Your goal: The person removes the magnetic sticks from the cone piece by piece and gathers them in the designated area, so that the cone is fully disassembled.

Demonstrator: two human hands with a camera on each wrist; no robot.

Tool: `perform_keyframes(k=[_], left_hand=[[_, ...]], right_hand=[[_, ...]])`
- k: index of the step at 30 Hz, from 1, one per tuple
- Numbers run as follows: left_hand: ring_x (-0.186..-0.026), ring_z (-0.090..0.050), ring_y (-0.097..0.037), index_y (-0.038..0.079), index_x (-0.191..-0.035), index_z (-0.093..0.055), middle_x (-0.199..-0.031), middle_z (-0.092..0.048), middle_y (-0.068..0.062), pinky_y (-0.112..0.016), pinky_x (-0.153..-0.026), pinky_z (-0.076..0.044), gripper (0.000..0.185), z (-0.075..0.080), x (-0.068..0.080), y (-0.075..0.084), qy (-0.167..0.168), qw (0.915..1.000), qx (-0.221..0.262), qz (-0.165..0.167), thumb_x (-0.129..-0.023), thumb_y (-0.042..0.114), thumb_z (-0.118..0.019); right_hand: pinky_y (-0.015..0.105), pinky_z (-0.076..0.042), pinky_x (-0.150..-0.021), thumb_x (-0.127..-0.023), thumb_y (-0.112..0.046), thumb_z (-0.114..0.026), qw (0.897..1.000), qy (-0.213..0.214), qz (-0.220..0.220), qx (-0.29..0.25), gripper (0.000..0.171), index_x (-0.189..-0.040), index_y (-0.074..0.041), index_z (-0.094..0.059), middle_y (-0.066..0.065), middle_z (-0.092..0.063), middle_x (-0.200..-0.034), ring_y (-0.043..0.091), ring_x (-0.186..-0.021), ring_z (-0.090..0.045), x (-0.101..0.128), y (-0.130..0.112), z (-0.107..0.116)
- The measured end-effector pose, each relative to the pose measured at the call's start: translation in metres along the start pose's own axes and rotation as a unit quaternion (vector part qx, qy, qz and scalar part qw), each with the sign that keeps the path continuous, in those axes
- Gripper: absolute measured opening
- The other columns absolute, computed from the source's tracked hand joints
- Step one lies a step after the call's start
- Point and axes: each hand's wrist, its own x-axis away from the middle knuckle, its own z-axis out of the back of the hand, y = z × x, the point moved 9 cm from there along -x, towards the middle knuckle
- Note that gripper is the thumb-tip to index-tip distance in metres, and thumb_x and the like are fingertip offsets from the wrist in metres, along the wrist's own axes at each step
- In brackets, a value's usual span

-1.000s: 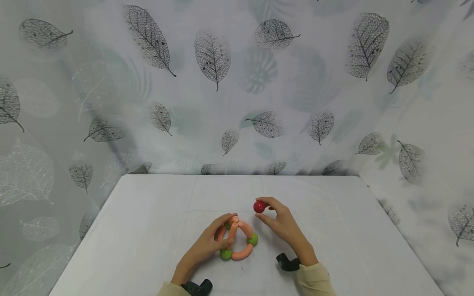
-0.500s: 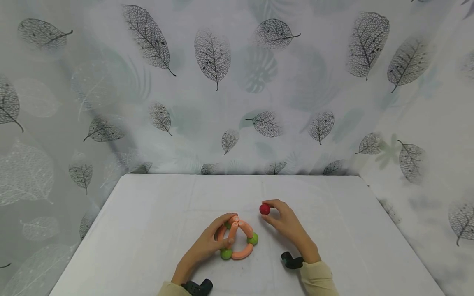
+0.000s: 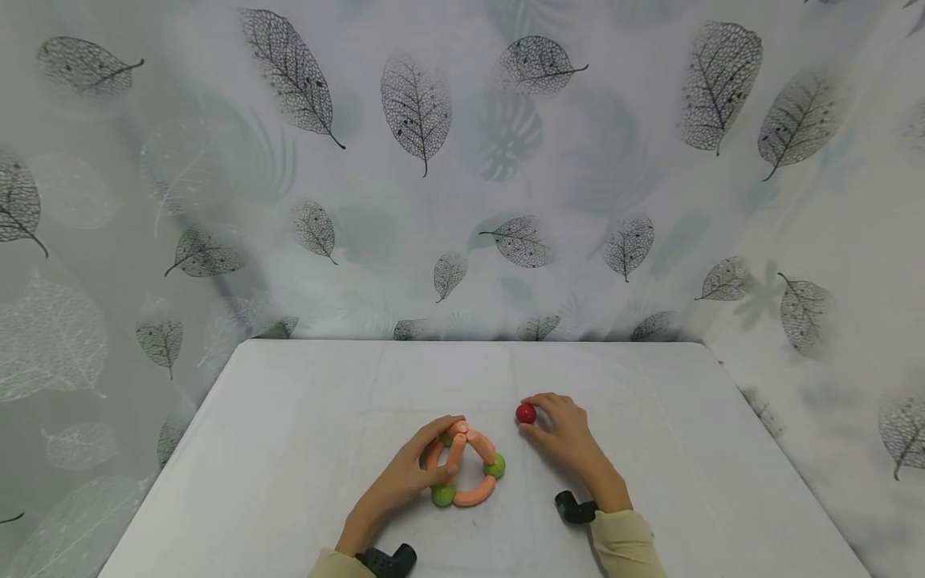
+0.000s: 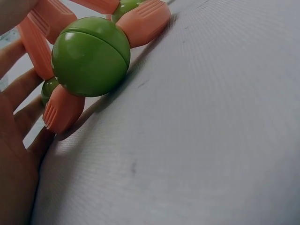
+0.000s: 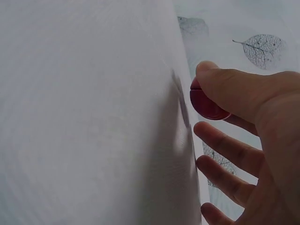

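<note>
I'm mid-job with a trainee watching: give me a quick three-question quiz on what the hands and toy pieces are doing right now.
1. True or false: the right hand pinches the red ball.
2. Which hand holds the structure of orange rods and green balls? A) left B) right C) neither
3. Fill in: the red ball lies to the ____ of the structure in the head view.

Key:
1. True; thumb and fingers close around it.
2. A; the left hand grips it as it sits on the white table.
3. Right, and apart from it.
</note>
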Motion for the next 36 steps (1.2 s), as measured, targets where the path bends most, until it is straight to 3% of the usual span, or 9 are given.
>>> perform_keyframes(k=[6, 24, 36], left_hand=[[-0.154, -0.036, -0.011, 0.040, -0.154, -0.045, -0.162, -0.045, 0.013, -0.027, -0.124, -0.029, 0.069, 0.0000, -0.0002, -0.0006, 0.001, 1.0000, -0.002, 0.001, -0.095, 0.022, -0.076], [-0.154, -0.036, -0.011, 0.042, -0.154, -0.044, -0.161, -0.045, 0.013, -0.027, -0.124, -0.029, 0.068, 0.0002, 0.0004, -0.0010, -0.001, 1.0000, -0.005, 0.003, -0.096, 0.025, -0.076], [-0.155, -0.036, -0.019, 0.040, -0.155, -0.044, -0.162, -0.044, 0.011, -0.029, -0.125, -0.031, 0.069, 0.0007, 0.0000, -0.0020, -0.004, 0.9999, -0.010, 0.000, -0.096, 0.025, -0.076]], right_hand=[[0.068, -0.040, -0.101, -0.087, -0.022, -0.084, 1.000, -0.015, -0.017, 0.003, 0.039, -0.123, -0.013, -0.072, 0.012, -0.070, -0.130, 0.041, -0.126, -0.057, -0.0014, 0.0068, -0.0058], [0.068, -0.038, -0.102, -0.086, -0.022, -0.085, 1.000, -0.018, -0.016, 0.004, 0.041, -0.124, -0.013, -0.071, 0.012, -0.069, -0.129, 0.039, -0.127, -0.055, 0.0011, 0.0075, -0.0073], [0.069, -0.036, -0.105, -0.088, -0.023, -0.084, 0.999, -0.039, -0.023, 0.003, 0.044, -0.128, -0.014, -0.069, 0.012, -0.067, -0.134, 0.039, -0.131, -0.053, 0.0000, 0.0063, -0.0088]])
